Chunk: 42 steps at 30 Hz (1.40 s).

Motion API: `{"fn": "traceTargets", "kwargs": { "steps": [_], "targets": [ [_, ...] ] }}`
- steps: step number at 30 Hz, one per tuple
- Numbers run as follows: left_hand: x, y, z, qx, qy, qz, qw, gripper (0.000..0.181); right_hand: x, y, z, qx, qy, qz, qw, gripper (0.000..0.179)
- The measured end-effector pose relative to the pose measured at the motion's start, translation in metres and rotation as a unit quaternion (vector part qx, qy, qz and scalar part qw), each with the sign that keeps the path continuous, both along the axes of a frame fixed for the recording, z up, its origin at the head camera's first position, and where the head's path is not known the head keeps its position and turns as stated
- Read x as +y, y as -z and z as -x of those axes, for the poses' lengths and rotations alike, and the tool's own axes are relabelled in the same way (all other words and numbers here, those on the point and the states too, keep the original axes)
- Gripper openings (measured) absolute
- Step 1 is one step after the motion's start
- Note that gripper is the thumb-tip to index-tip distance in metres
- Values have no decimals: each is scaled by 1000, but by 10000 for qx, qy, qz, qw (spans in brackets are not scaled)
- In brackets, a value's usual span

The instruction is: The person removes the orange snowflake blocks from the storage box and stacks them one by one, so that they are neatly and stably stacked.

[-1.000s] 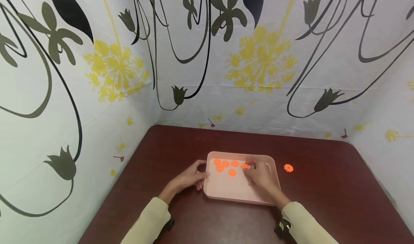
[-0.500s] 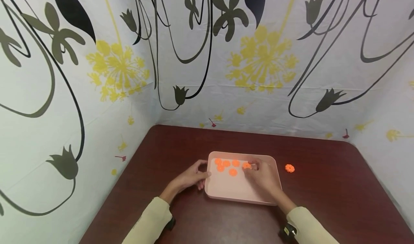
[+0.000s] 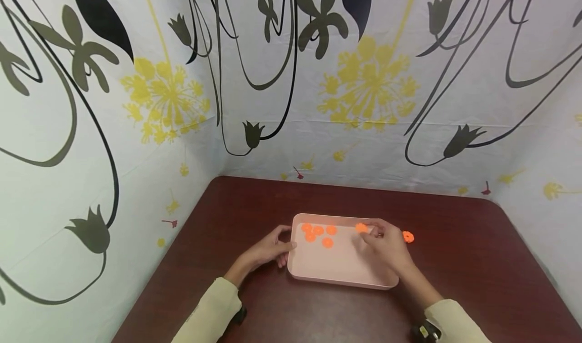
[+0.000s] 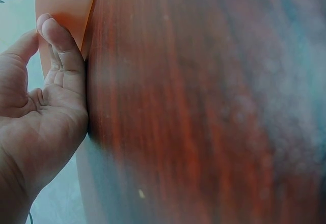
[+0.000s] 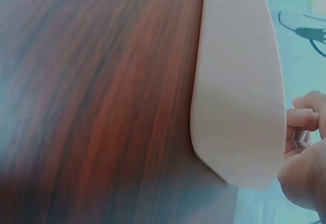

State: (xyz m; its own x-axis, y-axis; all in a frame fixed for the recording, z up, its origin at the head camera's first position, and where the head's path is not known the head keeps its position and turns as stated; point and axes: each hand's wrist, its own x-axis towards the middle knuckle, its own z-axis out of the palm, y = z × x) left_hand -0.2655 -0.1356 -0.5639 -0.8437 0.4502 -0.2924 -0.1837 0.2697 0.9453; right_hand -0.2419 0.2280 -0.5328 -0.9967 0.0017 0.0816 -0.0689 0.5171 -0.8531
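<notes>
A pale pink rectangular tray lies on the table, with several orange flower-shaped pieces grouped in its far left part. My left hand holds the tray's left side, thumb at the rim; the left wrist view also has this hand at the tray wall. Over the tray's right part, my right hand pinches one orange flower-shaped piece between thumb and fingers. In the right wrist view the tray wall hides what the right hand holds.
Another orange flower-shaped piece lies on the dark reddish-brown table, just right of the tray and close to the right hand. White cloth walls with printed flowers stand behind and beside the table.
My right hand has moved right across the tray, and the orange flower-shaped piece in its fingers has come along, away from the others. The left hand and tray have stayed almost still.
</notes>
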Motion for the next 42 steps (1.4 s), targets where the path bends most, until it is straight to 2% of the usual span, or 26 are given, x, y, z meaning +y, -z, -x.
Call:
{"fn": "traceTargets", "kwargs": {
  "steps": [3, 8, 13, 20, 27, 34, 42],
  "targets": [
    [0, 0, 0, -3, -1, -12, 10000, 71, 9, -1, -2, 91, 24, 91, 9999, 36],
    [-1, 0, 0, -6, -11, -16, 10000, 71, 21, 0, -6, 336, 318, 152, 9988, 35],
    [0, 1, 1, -26, -16, -14, 10000, 72, 38, 1, -9, 248, 550, 281, 9978, 37],
    [1, 2, 1, -31, -25, 8, 10000, 72, 63, 7, -10, 75, 957, 181, 9952, 40],
    [2, 3, 2, 47, -31, 58, 10000, 71, 85, 17, -8, 168, 1280, -200, 9914, 42],
    [0, 4, 0, -91, -85, 67, 9999, 72, 95, 27, -5, -221, 1535, -92, 9879, 45],
    [-1, 1, 1, -6, -87, 81, 9999, 73, 95, 27, -4, -557, 1655, -145, 9845, 47]
  ]
}}
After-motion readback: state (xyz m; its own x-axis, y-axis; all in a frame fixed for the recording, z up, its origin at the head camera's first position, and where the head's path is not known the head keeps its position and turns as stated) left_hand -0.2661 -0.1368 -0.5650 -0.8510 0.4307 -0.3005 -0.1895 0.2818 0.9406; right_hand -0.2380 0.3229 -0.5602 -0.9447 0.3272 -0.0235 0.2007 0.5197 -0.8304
